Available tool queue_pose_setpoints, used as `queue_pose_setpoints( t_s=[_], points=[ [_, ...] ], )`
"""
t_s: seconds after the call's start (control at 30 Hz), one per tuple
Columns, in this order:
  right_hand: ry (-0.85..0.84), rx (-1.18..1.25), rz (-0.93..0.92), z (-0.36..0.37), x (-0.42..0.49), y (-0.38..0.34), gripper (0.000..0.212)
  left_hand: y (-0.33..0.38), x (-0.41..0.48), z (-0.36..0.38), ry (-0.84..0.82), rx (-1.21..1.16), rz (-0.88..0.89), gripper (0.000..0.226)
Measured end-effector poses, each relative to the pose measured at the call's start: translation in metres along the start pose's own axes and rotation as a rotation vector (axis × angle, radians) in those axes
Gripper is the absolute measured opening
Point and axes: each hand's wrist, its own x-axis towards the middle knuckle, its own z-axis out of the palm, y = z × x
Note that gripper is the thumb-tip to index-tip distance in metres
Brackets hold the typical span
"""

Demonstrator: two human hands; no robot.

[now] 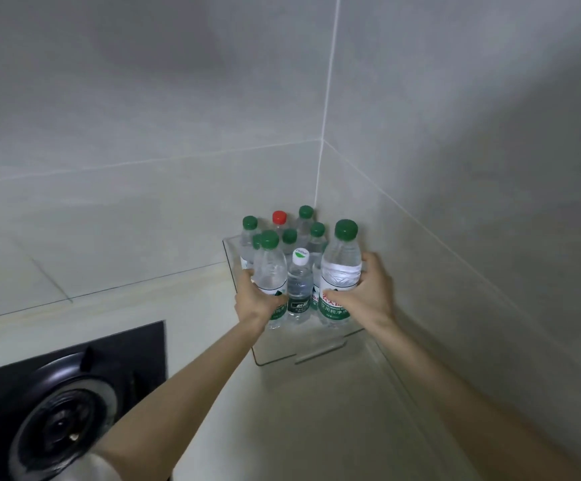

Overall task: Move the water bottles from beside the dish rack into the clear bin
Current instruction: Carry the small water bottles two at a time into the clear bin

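A clear bin [283, 355] stands on the counter in the wall corner, with several water bottles upright in it. My left hand [256, 300] grips a green-capped bottle [270, 269] at the bin's front left. My right hand [367, 295] grips a larger green-capped bottle [341, 269] at the front right. Between the two stands a small white-capped bottle [299, 286]. Behind them are more green-capped bottles and a red-capped bottle [279, 218]. Whether the two held bottles rest on the bin floor I cannot tell.
A black gas hob with its burner [63, 425] fills the lower left of the counter. Tiled walls [455, 203] close in behind and to the right of the bin. Pale counter [316, 428] lies in front of the bin.
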Motion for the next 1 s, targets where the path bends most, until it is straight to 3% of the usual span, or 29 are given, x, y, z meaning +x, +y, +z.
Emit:
queue_pose_setpoints(
  t_s=[0.2, 0.33, 0.73, 1.0],
  points=[
    [-0.027, -0.097, 0.046, 0.016, 0.008, 0.022, 0.061, -0.005, 0.008, 0.016, 0.027, -0.031, -0.050, 0.076],
    [-0.094, -0.158, 0.077, 0.025, 0.012, 0.032, 0.063, -0.014, 0.016, 0.023, 0.017, -0.099, -0.071, 0.089],
    [-0.243, -0.145, 0.162, 0.031, 0.025, 0.042, 0.071, -0.029, 0.019, 0.032, -0.021, -0.095, -0.179, 0.075],
    [-0.276, -0.222, 0.112, 0.035, 0.028, 0.053, 0.080, -0.028, 0.019, 0.021, -0.042, -0.022, -0.075, 0.080]
  ],
)
